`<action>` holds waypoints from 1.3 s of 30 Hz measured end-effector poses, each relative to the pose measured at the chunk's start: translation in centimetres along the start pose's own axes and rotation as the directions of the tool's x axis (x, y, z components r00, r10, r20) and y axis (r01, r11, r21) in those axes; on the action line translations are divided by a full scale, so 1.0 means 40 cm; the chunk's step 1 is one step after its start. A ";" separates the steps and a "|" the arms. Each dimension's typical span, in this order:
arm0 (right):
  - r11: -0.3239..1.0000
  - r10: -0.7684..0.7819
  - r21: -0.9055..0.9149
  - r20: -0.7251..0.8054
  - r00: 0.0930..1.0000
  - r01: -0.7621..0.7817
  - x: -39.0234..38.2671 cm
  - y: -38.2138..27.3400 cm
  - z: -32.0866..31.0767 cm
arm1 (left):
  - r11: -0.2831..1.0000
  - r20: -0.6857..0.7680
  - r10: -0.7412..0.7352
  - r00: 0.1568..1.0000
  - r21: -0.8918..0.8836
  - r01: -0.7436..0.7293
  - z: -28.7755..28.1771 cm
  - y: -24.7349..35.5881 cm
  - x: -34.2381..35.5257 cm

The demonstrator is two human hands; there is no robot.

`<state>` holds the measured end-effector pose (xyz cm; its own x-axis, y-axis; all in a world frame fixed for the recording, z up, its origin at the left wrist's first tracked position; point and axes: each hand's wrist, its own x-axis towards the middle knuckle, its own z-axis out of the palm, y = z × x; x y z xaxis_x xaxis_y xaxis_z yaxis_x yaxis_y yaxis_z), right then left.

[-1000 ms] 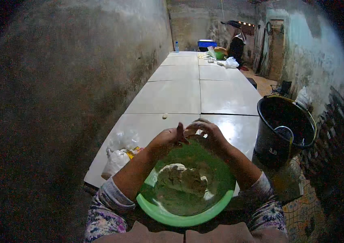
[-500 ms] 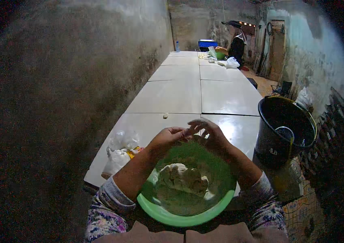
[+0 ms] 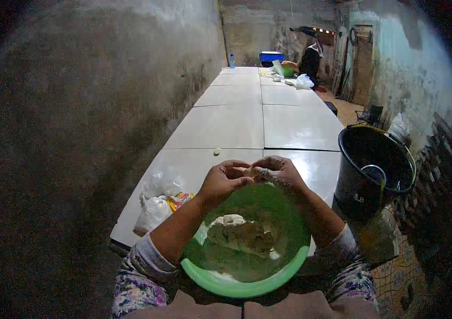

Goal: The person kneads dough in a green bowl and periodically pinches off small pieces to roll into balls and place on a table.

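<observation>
My left hand [image 3: 225,178] and right hand [image 3: 283,173], fingers curled, together pinch a small piece of dough [image 3: 251,172] over the far side of a green basin [image 3: 244,289], which holds a larger lump [image 3: 236,234] at the near edge of the panelled white worktop [image 3: 223,127], whose left edge runs beside a stained grey wall [image 3: 103,106].

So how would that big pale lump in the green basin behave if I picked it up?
The pale lump would probably sag or tear rather than lift stiffly, since its outline is uneven and its surface looks creased. It seems unlikely to roll, lying broad and low in the green basin.
</observation>
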<state>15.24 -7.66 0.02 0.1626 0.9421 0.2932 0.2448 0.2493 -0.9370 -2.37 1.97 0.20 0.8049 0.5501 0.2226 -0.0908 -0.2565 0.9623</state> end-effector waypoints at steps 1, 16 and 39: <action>1.000 -0.001 0.001 0.001 1.000 0.001 -0.002 -0.003 0.003 | 1.000 -0.001 0.000 1.000 0.001 0.000 0.000 -0.004 0.002; 0.987 0.130 0.098 -0.028 0.991 -0.127 -0.007 -0.004 -0.006 | 0.993 -0.012 -0.055 0.998 0.104 0.056 -0.027 0.049 -0.013; 0.986 0.160 -0.054 -0.004 0.987 -0.160 0.350 0.179 -0.062 | 0.899 0.452 -0.279 0.847 -0.187 0.396 -0.286 -0.150 -0.058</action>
<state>21.64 6.77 -2.12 0.2038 0.9690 0.1399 0.2664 0.0827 -0.9603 -10.39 11.32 -4.28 0.9723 0.1785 -0.1508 0.1273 0.1362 0.9825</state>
